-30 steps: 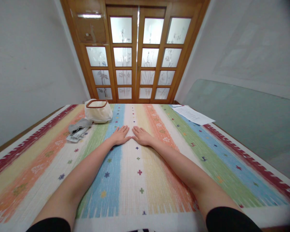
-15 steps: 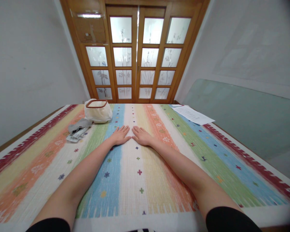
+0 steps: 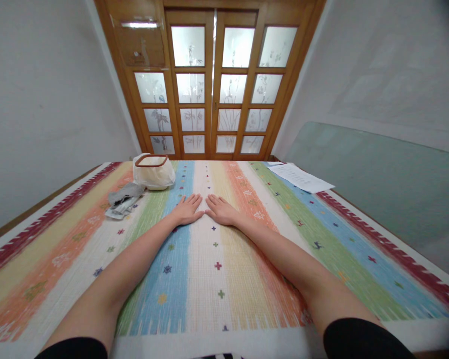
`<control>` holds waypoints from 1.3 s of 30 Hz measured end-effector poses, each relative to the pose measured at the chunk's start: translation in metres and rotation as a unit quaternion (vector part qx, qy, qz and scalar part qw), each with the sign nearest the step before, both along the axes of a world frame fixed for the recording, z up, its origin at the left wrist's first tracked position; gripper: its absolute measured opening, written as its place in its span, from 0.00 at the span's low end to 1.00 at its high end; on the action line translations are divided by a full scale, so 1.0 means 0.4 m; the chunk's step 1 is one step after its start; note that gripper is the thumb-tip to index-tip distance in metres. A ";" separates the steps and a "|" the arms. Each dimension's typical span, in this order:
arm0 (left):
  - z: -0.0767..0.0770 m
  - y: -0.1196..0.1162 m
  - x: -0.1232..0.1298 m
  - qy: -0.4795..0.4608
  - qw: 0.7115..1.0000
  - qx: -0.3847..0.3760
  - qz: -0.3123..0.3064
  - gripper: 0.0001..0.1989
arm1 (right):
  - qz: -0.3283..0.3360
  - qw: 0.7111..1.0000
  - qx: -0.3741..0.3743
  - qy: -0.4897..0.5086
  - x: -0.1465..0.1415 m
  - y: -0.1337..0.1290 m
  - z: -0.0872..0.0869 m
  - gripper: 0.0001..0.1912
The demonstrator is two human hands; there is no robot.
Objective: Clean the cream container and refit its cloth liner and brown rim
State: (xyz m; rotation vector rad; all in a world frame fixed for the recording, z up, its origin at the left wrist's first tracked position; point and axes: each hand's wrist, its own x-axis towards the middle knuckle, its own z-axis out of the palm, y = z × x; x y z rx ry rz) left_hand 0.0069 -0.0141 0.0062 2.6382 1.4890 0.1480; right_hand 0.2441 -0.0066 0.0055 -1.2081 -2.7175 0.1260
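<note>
My left hand (image 3: 188, 209) lies palm down on the striped tablecloth (image 3: 205, 279), fingers stretched forward, holding nothing. Beside it, my right hand (image 3: 221, 210) rests flat in the same way, also holding nothing. The two thumbs come close together over the pale middle stripe; whether they touch I cannot tell. Left of my left hand stands a bin-like container (image 3: 154, 173) with a brown rim and a whitish plastic liner. In front of it lies a grey cloth-like item (image 3: 126, 193) on a clear plastic packet (image 3: 122, 209).
Printed paper sheets (image 3: 302, 178) lie at the table's far right. A pale green board (image 3: 374, 179) leans against the right wall. Beyond the table are wooden doors (image 3: 214, 85) with frosted panes, and a grey wall (image 3: 41, 99) rises on the left.
Both hands keep their place on the cloth. The whole view has shifted very slightly, so things appear a little further right.
</note>
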 end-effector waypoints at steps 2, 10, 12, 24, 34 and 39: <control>0.002 -0.002 0.001 0.000 1.000 0.000 0.001 0.40 | -0.001 1.000 0.000 0.000 0.000 0.002 -0.003 0.40; 0.011 -0.007 0.010 -0.003 1.000 -0.003 0.013 0.40 | 0.002 1.000 0.004 0.002 0.003 0.008 -0.011 0.40; 0.012 -0.007 0.010 -0.004 1.000 -0.003 0.014 0.42 | 0.001 1.000 0.005 0.002 0.003 0.009 -0.012 0.41; 0.010 0.009 -0.015 -0.050 0.998 0.030 0.000 0.31 | 0.001 0.998 0.029 0.053 0.002 0.000 0.010 0.30; 0.158 0.110 -0.211 -0.266 0.855 0.357 0.266 0.22 | -0.076 0.986 0.025 0.147 0.006 -0.005 0.049 0.16; 0.211 0.150 -0.314 -0.208 0.840 0.366 0.342 0.22 | -0.052 0.985 0.034 0.162 0.005 -0.008 0.046 0.14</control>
